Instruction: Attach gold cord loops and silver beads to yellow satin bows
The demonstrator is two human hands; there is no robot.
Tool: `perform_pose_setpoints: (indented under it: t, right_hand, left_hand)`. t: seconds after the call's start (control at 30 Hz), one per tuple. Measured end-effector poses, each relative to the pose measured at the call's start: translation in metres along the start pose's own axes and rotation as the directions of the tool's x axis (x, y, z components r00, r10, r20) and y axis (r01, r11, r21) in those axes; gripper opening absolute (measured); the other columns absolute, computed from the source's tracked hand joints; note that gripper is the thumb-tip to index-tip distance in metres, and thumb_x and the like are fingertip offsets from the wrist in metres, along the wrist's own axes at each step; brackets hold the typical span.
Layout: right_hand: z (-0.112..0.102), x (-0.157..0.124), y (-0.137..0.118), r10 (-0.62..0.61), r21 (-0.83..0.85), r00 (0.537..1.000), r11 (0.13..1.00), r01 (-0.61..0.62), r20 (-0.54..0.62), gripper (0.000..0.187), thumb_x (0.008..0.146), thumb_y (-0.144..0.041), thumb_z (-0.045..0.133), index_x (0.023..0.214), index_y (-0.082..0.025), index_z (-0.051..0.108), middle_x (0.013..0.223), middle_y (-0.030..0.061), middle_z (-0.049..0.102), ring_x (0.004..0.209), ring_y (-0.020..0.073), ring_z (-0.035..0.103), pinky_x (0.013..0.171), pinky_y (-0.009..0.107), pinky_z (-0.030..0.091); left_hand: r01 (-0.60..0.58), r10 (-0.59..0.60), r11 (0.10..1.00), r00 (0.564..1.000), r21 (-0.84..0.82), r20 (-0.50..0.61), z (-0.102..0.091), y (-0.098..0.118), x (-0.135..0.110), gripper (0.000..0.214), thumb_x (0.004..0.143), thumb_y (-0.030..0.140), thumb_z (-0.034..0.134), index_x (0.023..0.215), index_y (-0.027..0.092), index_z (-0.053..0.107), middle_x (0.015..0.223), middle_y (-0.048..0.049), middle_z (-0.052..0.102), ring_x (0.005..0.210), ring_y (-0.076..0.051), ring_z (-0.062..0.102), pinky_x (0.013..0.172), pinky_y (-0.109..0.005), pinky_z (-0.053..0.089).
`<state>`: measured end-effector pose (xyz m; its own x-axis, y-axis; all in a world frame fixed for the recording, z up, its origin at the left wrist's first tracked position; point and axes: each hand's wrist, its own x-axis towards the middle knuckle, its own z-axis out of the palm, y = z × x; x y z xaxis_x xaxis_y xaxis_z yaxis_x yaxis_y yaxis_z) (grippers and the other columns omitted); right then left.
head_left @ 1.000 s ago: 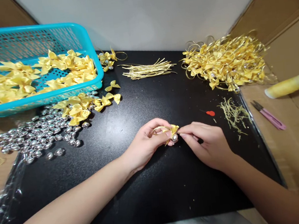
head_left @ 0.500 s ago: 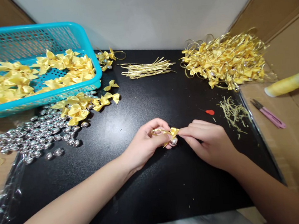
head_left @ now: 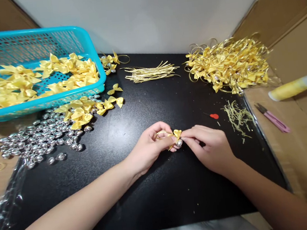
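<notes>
My left hand (head_left: pixel 158 141) is closed on a yellow ribbon bow (head_left: pixel 177 133) with a looped gold cord (head_left: pixel 161 132) and a silver bell-like bead (head_left: pixel 179 142) below the bow. Thumb and fingertips of my right hand (head_left: pixel 210 143) pinch together at the bow's right side. What exactly lies between those fingertips is too small to make out. Both hands are above the black tabletop near its middle.
A turquoise basket (head_left: pixel 95 51) of yellow bows stands at the left, with silver beads (head_left: pixel 43 144) before it. Gold cord strips (head_left: pixel 151 72) lie at the back. Finished-looking bows (head_left: pixel 228 64) pile up back right, near cord scraps (head_left: pixel 238 118), a red-headed needle threader (head_left: pixel 214 116) and pink snips (head_left: pixel 274 119).
My right fingertips have shifted slightly down beside the bow, which has tilted a little. The left hand keeps its hold. The whole view has moved slightly.
</notes>
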<state>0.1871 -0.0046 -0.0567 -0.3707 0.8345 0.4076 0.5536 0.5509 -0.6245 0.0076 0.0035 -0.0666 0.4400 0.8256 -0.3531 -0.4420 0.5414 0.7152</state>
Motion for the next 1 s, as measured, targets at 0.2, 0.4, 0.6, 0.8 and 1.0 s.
perform_pose_setpoints:
  t: [0.2,0.4,0.6,0.8,1.0]
  right_hand:
    - [-0.009,0.004,0.008,0.167,0.061,0.985,0.984,-0.170,0.051,0.011,0.084,-0.011,0.063,0.077,-0.019,0.067,0.074,0.0011,0.072,0.067,0.0141,0.065,0.065,0.027,0.052]
    - [-0.003,0.006,0.005,0.131,0.148,0.990,0.979,-0.139,0.061,0.015,0.084,-0.008,0.064,0.075,-0.020,0.069,0.072,0.0001,0.072,0.067,0.0143,0.065,0.065,0.028,0.052]
    - [0.000,0.005,0.002,0.114,0.100,0.993,0.989,-0.110,-0.036,0.011,0.084,-0.013,0.065,0.080,-0.022,0.071,0.078,0.0020,0.073,0.073,0.0171,0.066,0.069,0.033,0.053]
    - [0.001,-0.003,-0.010,-0.134,-0.280,0.964,0.958,0.066,-0.229,0.012,0.079,-0.017,0.072,0.084,-0.029,0.072,0.082,0.0021,0.065,0.079,0.0194,0.059,0.077,0.039,0.046]
    - [0.009,-0.005,-0.014,-0.073,-0.313,0.975,0.950,0.004,-0.210,0.009,0.082,-0.020,0.070,0.089,-0.025,0.072,0.081,0.0038,0.061,0.080,0.0200,0.055,0.077,0.039,0.043]
  left_hand:
    - [-0.073,0.072,0.996,0.997,-0.051,-0.028,-0.001,-0.003,0.002,0.025,0.072,0.013,0.078,0.077,0.015,0.053,0.068,-0.0005,0.070,0.061,-0.009,0.062,0.060,-0.019,0.048]
    - [-0.063,0.062,0.998,0.998,-0.032,-0.010,-0.001,-0.002,0.001,0.026,0.071,0.013,0.079,0.077,0.015,0.053,0.069,-0.0012,0.070,0.061,-0.009,0.062,0.059,-0.020,0.046]
    - [-0.073,0.072,0.997,0.996,-0.013,-0.049,0.000,-0.004,0.001,0.027,0.070,0.016,0.080,0.076,0.015,0.054,0.067,-0.0006,0.068,0.061,-0.010,0.061,0.060,-0.021,0.046]
    - [-0.222,0.235,0.970,0.962,0.103,-0.137,0.003,-0.008,-0.001,0.027,0.070,0.019,0.080,0.077,0.017,0.054,0.066,0.0033,0.063,0.061,-0.008,0.058,0.061,-0.019,0.045]
    - [-0.343,0.426,0.839,0.897,0.422,-0.116,0.005,-0.013,-0.006,0.021,0.078,0.022,0.074,0.078,0.018,0.054,0.071,0.0026,0.058,0.067,-0.009,0.056,0.066,-0.021,0.046]
